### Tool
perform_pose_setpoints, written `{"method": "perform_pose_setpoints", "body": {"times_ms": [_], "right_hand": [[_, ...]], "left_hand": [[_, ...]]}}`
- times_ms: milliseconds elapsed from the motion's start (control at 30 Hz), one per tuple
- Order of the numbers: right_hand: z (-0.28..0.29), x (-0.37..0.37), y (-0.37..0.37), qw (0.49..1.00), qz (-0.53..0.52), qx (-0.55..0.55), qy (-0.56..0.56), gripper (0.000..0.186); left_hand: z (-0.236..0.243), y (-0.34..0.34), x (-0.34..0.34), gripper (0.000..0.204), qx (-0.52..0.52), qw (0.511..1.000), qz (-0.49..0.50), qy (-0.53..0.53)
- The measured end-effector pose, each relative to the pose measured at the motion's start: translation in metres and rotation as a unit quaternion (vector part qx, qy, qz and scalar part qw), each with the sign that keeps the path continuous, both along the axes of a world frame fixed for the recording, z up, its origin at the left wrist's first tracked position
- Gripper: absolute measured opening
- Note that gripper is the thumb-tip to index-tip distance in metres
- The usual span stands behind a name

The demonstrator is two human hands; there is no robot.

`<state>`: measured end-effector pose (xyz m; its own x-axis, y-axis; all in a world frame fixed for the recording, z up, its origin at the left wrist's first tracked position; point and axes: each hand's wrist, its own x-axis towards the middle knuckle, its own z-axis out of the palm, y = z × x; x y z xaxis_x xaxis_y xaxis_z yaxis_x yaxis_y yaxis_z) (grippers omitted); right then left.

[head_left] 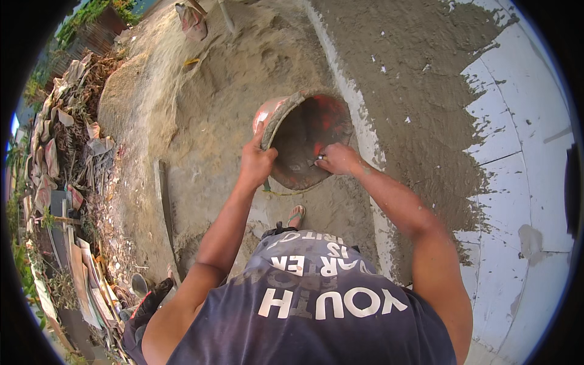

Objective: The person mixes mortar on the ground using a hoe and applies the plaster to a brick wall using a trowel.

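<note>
A red bucket [274, 114], its rim crusted with grey cement, is tilted with its mouth facing me. My left hand [258, 159] is closed over its left rim, thumb on the inner side. My right hand [339, 159] reaches into the mouth at the lower right, fingers closed round what looks like a trowel [320, 157]; only a bit of metal shows, and the rest is hidden by my fingers and the wet mortar. Grey mortar [298, 159] coats the bucket's inside.
At right stands a wall of pale blocks [505, 182], partly covered with grey mortar [413, 91]. A sand heap [243, 55] lies ahead, with a sack [191, 23] on it. A plank [163, 207] and piled debris [67, 158] are at left. My sandalled foot [297, 215] is below the bucket.
</note>
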<state>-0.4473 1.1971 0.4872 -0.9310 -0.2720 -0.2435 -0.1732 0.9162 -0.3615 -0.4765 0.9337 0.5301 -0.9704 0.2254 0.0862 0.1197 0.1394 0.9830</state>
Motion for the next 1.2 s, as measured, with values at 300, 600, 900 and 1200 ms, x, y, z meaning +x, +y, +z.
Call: {"method": "perform_pose_setpoints", "body": {"times_ms": [300,600,900,1200], "right_hand": [[0.063,0.004,-0.005,0.996,-0.045,-0.026,0.07,0.032],[0.267,-0.042,0.096,0.968,-0.079,-0.23,-0.057,0.03],[0.418,0.015,0.3,0.701,-0.264,-0.444,0.492,0.036],[0.155,0.062,0.152,0.96,-0.245,-0.095,0.096,0.037]], "left_hand": [[-0.021,-0.016,-0.012,0.051,0.251,0.941,0.127,-0.187],[-0.033,-0.062,0.019,0.061,0.239,0.924,0.244,-0.172],[-0.06,-0.089,0.044,0.058,0.204,0.942,0.222,-0.149],[0.002,-0.044,0.005,0.049,0.201,0.967,0.107,-0.116]]}}
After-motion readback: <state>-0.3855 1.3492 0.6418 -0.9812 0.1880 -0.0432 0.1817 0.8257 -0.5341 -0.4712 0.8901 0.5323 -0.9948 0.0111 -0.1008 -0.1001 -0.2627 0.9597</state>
